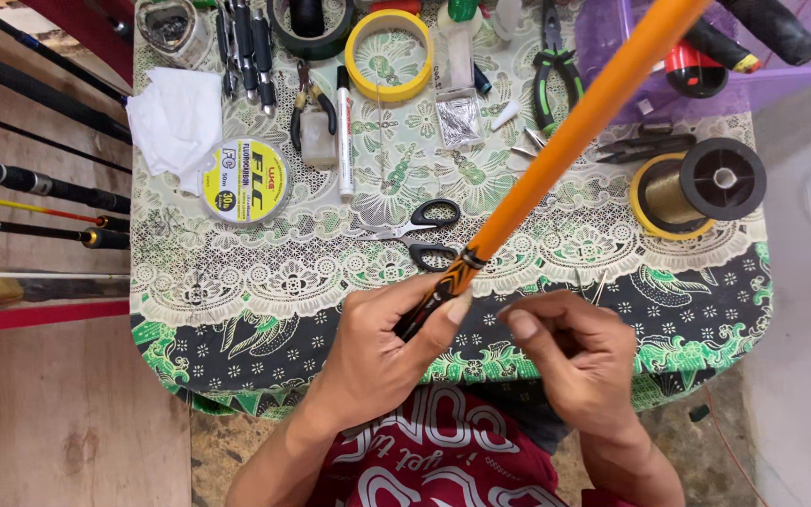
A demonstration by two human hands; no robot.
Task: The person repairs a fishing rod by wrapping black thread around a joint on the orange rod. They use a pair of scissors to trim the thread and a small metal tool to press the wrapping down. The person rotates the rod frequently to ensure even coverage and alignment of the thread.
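Patterned green-and-cream cloth (255, 282) covers the small table below us, with bare wooden flooring to the left and a pale surface to the right.

Our left hand (382, 352) is wrapped around the dark lower section of an orange rod (565, 141), thumb pressed along it just below the black-and-orange decorated band. From that grip the rod slants up and to the right across the table and runs out of view at the top edge, so its far end is cut off. Our right hand (570, 352) sits just beside the left, fingers curled with thumb and forefinger pinched together; whatever is between them is too small or fine for us to make out. Our red printed shirt (434, 460) fills the bottom edge.

Just beyond our hands lie black-handled scissors (424, 235), partly crossed by the rod. Farther out are a white marker (344, 131), a yellow round line spool (246, 180) touching a crumpled white cloth (175, 117), a yellow tape ring (389, 54), a dark tape roll (312, 28) cut off at the top, green-handled pliers (556, 80), and a black spool of gold thread (701, 186) at the right. A small clear packet (459, 117) holds something metallic we cannot identify. A purple tray (800, 80) at top right is half out of view. Several dark rods (39, 178) lie across the floor at left, ends cut off.
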